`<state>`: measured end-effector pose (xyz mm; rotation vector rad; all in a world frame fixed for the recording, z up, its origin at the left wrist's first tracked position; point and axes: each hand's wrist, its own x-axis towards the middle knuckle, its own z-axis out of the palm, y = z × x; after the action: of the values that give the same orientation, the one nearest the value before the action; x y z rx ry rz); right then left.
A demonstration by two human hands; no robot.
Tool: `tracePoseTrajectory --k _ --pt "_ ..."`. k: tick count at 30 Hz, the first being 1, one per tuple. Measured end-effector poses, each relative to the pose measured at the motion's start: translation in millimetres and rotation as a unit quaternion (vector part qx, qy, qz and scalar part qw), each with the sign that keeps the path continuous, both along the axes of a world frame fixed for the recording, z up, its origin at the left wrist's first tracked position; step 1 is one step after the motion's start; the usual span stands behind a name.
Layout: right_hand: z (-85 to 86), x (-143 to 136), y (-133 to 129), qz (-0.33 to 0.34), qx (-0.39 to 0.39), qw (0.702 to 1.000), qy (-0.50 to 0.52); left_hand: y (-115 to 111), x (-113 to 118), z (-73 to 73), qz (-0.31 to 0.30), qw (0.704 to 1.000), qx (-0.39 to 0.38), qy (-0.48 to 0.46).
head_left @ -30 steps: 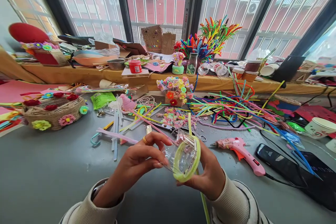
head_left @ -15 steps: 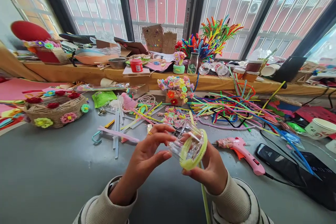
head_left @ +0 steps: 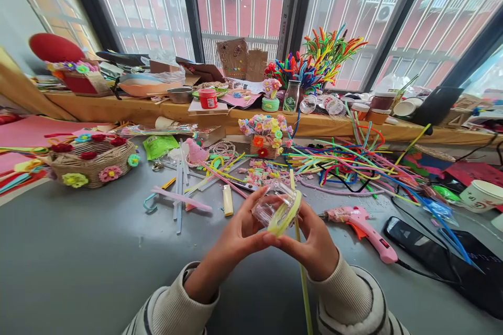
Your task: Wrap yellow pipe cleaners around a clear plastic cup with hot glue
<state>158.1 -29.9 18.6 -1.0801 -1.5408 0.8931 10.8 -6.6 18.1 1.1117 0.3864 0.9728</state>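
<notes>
Between my two hands is a small clear plastic cup (head_left: 271, 204), tilted on its side. A pale yellow-green pipe cleaner (head_left: 286, 215) wraps around one end of it, and a long tail of the strip hangs down past my right wrist. My left hand (head_left: 239, 233) grips the cup from the left, thumb against the fuzzy ring. On the other side my right hand (head_left: 314, 241) holds the wrapped end, its thumb meeting the left thumb. Some fingertips are hidden behind the cup. A cream lighter (head_left: 228, 200) lies just left of the cup.
At right lie a pink hot glue gun (head_left: 367, 227) and a black phone (head_left: 412, 246). Behind the hands are a heap of pipe cleaners (head_left: 338, 159) and a small flower basket (head_left: 265, 138). Glue sticks (head_left: 178, 193) and a woven basket (head_left: 94, 165) sit on the left.
My left hand has moved right and closed onto the cup, its thumb now against the yellow-green ring. The cup has turned slightly, and the lighter has come into full view.
</notes>
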Motion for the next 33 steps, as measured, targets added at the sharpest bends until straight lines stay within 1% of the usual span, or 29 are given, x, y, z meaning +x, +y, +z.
tracePoseTrajectory --k 6,11,15,19,23,25,28,33 --pt "-1.3 -1.8 2.3 -0.052 -0.002 0.998 -0.027 3.0 1.7 -1.2 -0.007 0.998 -0.059 -0.022" --pt "-4.2 -2.9 5.5 -0.049 0.004 0.998 -0.036 2.9 1.0 -0.1 0.014 0.996 -0.091 -0.022" --pt "-4.1 -4.3 4.7 -0.052 0.013 0.997 -0.055 1.8 0.6 1.1 0.029 0.995 -0.091 -0.025" --pt "1.2 -7.1 3.9 -0.06 0.013 0.994 -0.088 1.7 -1.8 3.8 0.025 0.996 -0.081 -0.028" --pt "10.3 -10.2 5.2 -0.043 -0.018 0.992 -0.117 4.9 -8.2 3.7 0.028 0.996 -0.078 -0.034" --pt "14.4 -11.1 6.2 -0.03 -0.034 0.99 -0.135 8.3 -12.0 1.1 0.028 0.996 -0.075 -0.032" --pt "18.6 -11.5 6.9 -0.011 -0.047 0.987 -0.155 12.7 -16.2 -3.6 0.013 0.997 -0.071 -0.037" --pt "24.0 -11.7 6.6 0.023 -0.064 0.987 -0.144 10.3 -19.0 -3.0 0.016 0.995 -0.078 -0.059"
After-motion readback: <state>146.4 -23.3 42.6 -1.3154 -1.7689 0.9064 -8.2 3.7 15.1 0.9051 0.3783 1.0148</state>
